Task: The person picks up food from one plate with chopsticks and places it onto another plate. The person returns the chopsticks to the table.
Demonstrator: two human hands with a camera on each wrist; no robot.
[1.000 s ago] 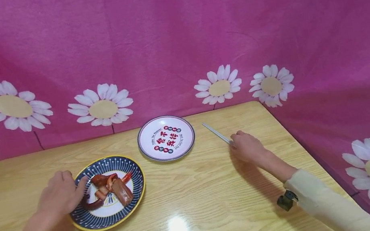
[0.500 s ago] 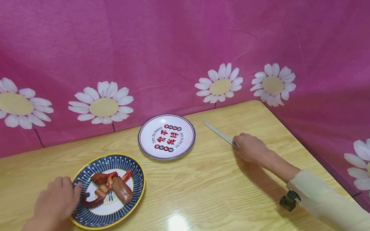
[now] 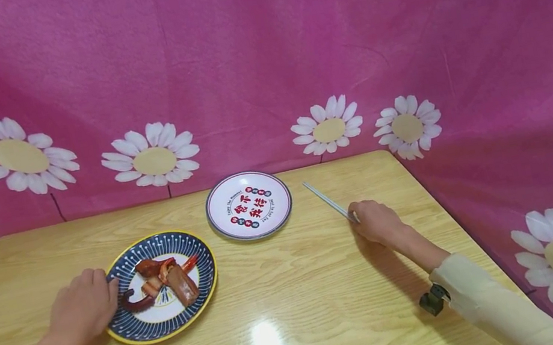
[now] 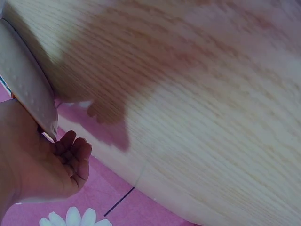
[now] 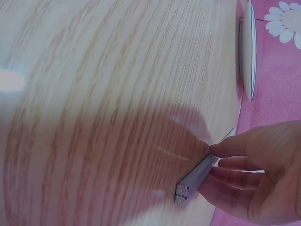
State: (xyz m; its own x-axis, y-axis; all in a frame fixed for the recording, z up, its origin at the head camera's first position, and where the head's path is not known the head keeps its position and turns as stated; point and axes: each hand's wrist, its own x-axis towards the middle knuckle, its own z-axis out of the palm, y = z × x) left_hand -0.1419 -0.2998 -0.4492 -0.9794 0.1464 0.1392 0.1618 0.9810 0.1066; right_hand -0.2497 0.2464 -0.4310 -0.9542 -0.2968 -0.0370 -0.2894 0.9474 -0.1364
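Note:
My left hand (image 3: 81,306) grips the left rim of a blue-patterned plate (image 3: 202,258) with a yellow edge, thumb on top. Seen from the left wrist, the fingers of that hand (image 4: 47,165) curl beside the plate's pale underside (image 4: 26,70). Several pieces of brown and red food (image 3: 168,279) lie in the plate, a dark curled tentacle (image 3: 136,304) among them. My right hand (image 3: 375,220) pinches a pair of grey chopsticks (image 3: 326,199) at the tabletop. The right wrist view shows their square ends (image 5: 181,194) protruding beyond the thumb and fingers.
A white plate (image 3: 284,217) with red characters and a dark rim stands near the table's back edge, between the hands. The wooden table (image 3: 302,290) meets a pink flowered cloth (image 3: 237,69) behind and at the right.
The left hand has drawn back slightly left, its thumb moving from over the food plate to the rim. The right hand and chopsticks have barely shifted.

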